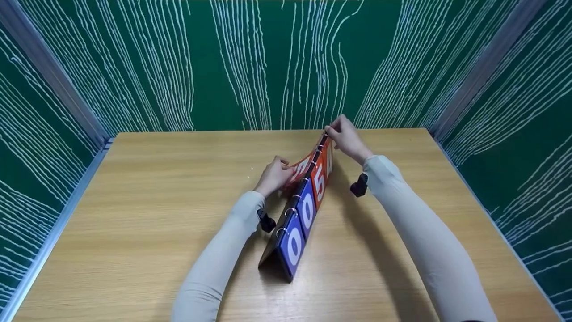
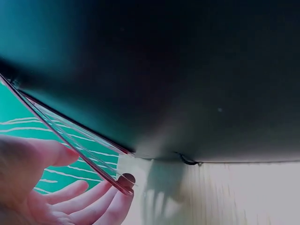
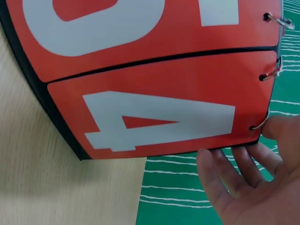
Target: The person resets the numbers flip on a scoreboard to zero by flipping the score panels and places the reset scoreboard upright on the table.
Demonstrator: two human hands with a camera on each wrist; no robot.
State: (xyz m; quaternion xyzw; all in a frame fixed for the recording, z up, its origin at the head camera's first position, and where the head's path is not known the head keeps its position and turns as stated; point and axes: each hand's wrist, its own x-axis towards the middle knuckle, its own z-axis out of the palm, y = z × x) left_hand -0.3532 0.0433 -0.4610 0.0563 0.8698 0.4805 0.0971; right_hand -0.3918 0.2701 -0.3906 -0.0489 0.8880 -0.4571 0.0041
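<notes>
A tent-shaped flip scoreboard (image 1: 280, 250) stands lengthwise on the table, its number cards hung on metal rings along the top ridge. Two blue cards (image 1: 307, 210) at the near end read 0; farther along, a red card (image 1: 319, 183) reads 5. The end red card (image 3: 187, 105) shows a 4 in the right wrist view. On the left side, my left hand (image 1: 273, 176) pinches red cards (image 1: 298, 172) flipped over the ridge, holding them away from the black backing (image 2: 187, 84). My right hand (image 1: 348, 136) grips the far top corner, thumb beside the last ring.
The wooden table (image 1: 156, 201) spreads out on both sides of the scoreboard. Green walls (image 1: 232, 67) with white wavy lines rise at the back and sides, with grey metal posts (image 1: 482, 67) at the corners.
</notes>
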